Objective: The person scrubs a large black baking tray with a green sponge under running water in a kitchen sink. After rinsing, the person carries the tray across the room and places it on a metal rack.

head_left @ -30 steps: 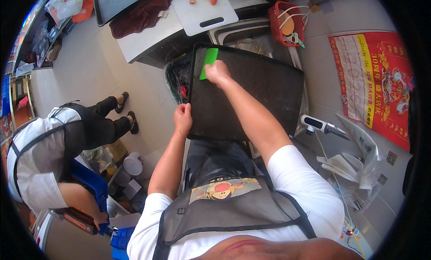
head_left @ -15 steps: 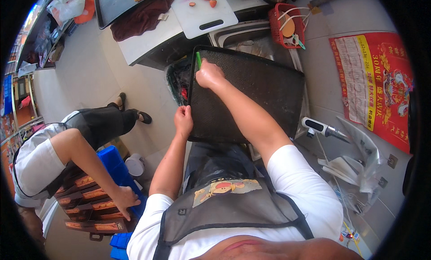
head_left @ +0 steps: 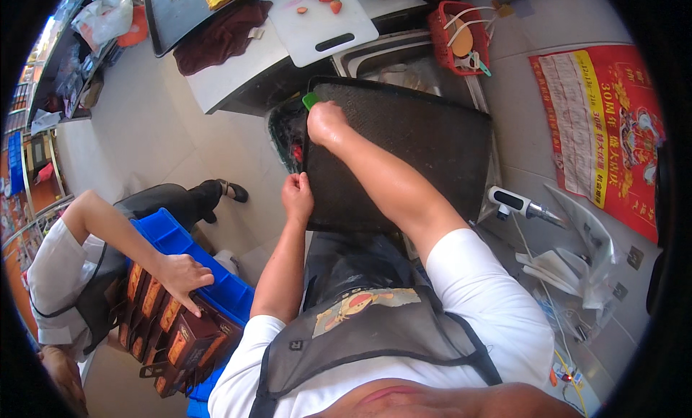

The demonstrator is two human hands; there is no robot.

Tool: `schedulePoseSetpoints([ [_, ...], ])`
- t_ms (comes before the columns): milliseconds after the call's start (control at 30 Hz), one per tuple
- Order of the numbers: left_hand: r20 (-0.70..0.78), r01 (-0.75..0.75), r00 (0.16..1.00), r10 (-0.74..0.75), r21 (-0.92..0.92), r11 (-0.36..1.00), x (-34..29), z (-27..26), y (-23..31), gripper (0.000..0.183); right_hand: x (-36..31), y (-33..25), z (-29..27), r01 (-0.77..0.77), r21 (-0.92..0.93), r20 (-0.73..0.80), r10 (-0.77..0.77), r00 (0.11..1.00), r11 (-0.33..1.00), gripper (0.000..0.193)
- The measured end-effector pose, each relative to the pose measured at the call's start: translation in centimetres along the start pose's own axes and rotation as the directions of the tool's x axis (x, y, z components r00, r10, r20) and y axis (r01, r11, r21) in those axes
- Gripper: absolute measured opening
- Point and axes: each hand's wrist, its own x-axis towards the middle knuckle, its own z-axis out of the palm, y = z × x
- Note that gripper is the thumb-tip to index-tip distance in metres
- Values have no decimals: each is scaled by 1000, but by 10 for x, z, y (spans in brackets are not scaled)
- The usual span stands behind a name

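A large black baking tray lies tilted in front of me, partly over the sink. My left hand is closed on its left rim, the thumb upward. Near the tray's far left corner, my right hand is closed round a flat green plastic scraper. Only one end of the scraper shows past the fingers, at the tray's left edge. Below that edge stands a bin with a dark liner and something red inside, partly hidden by the tray.
Beyond the sink are a white cutting board with strawberry pieces, a brown cloth and a red basket. A faucet stands to the right. At left, a co-worker's hand is on brown boxes beside a blue crate.
My right hand has shifted slightly left and down, and the scraper has turned to show its flat face past the rim. The co-worker has moved closer with the boxes and crate.
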Motion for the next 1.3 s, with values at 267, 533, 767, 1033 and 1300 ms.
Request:
schedulePoseSetpoints([
  [267, -19, -19, 1000, 20, 35, 999, -2, -2, 6, 30, 32, 35, -10, -22, -63, 152, 32, 988, 998, 34],
  [533, 2, 3, 1000, -3, 41, 999, -2, -3, 11, 29, 11, 23, 9, 259, -35, -208, -261, 943, 965, 26],
  [767, -9, -23, 1000, 23, 17, 1000, 1, 2, -10, 30, 28, 22, 2, 225, 59, -232, -206, 951, 973, 24],
  [1033, -17, -77, 997, 80, 128, 989, 3, -3, -1, 29, 19, 5, 11, 181, 91, -181, -163, 970, 979, 29],
  [1300, -28, -78, 996, 82, 120, 990, 4, -2, 0, 27, 39, 31, -25, 21, 203, -91, -3, 996, 979, 29],
])
